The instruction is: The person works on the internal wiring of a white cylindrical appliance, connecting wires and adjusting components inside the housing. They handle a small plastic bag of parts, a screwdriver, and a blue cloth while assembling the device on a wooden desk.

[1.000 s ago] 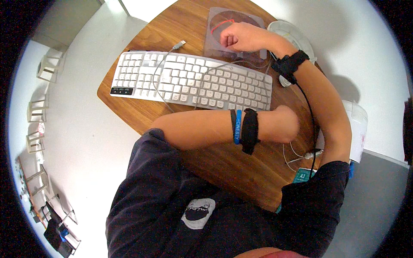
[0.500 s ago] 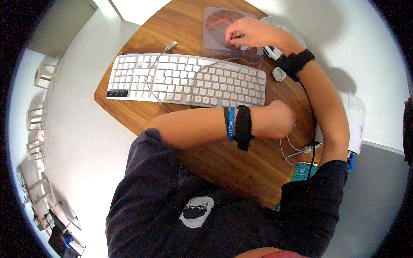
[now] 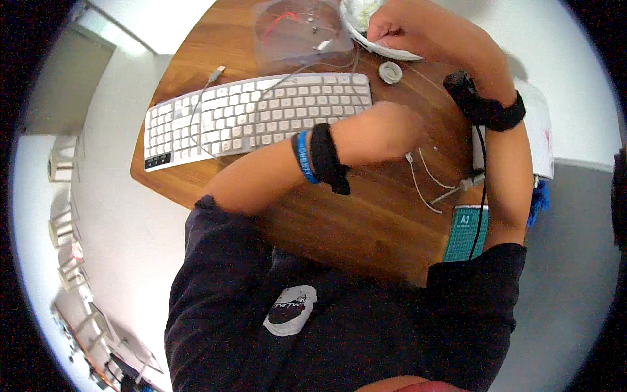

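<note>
My right hand (image 3: 398, 40), fingers curled closed, is over the near rim of a white dish (image 3: 353, 18) with pale green contents. Whatever its fingertips hold, if anything, is hidden. Beside the dish, a small round white coil (image 3: 390, 73) lies on the table. My left hand (image 3: 395, 130) is above the table just off the right end of a white keyboard (image 3: 255, 114). It is blurred, its fingers not readable. A grey cable with a USB plug (image 3: 217, 73) lies across the keyboard.
A clear plastic sheet (image 3: 268, 55) carries a red wire (image 3: 279, 25) and small metal pieces. White cables (image 3: 424, 186) lie right of my left hand, near a green cutting mat (image 3: 465, 232). A black cable (image 3: 482, 189) runs along my right forearm. White wall stands at the right.
My right hand has moved from above the plastic sheet rightward to the dish. My left hand has risen a little in view and blurs. The whole view has shifted somewhat.
</note>
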A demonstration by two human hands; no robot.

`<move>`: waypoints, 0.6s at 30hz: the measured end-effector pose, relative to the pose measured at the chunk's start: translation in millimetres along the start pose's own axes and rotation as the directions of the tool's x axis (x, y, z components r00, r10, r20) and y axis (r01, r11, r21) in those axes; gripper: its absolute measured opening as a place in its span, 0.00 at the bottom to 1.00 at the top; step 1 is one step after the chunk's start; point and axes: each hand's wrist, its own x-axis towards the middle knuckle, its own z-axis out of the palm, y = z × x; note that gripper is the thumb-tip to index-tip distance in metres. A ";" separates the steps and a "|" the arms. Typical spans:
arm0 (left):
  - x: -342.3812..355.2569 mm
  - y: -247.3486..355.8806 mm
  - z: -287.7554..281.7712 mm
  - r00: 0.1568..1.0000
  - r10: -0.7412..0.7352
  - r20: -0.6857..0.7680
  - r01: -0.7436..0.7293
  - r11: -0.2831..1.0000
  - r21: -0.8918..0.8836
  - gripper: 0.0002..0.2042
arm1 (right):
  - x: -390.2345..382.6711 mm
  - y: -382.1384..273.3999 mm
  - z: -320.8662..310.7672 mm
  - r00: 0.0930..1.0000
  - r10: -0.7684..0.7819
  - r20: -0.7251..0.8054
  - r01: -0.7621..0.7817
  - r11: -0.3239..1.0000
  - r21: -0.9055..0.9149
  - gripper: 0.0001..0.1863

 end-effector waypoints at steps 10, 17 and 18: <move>0.1 17.7 -36.3 0.995 -0.027 0.093 0.014 0.990 0.138 0.17 | -139.9 14.3 94.0 0.933 0.006 -0.360 -0.050 0.992 -0.114 0.07; 28.3 30.1 -46.4 0.965 -0.068 0.255 -0.011 0.955 0.296 0.09 | -196.9 -10.9 144.3 0.918 0.315 -0.241 -0.320 0.947 0.021 0.13; 30.8 32.7 -49.2 0.961 -0.070 0.267 -0.021 0.946 0.322 0.08 | -203.1 -7.1 153.8 0.917 0.310 -0.252 -0.317 0.948 0.013 0.14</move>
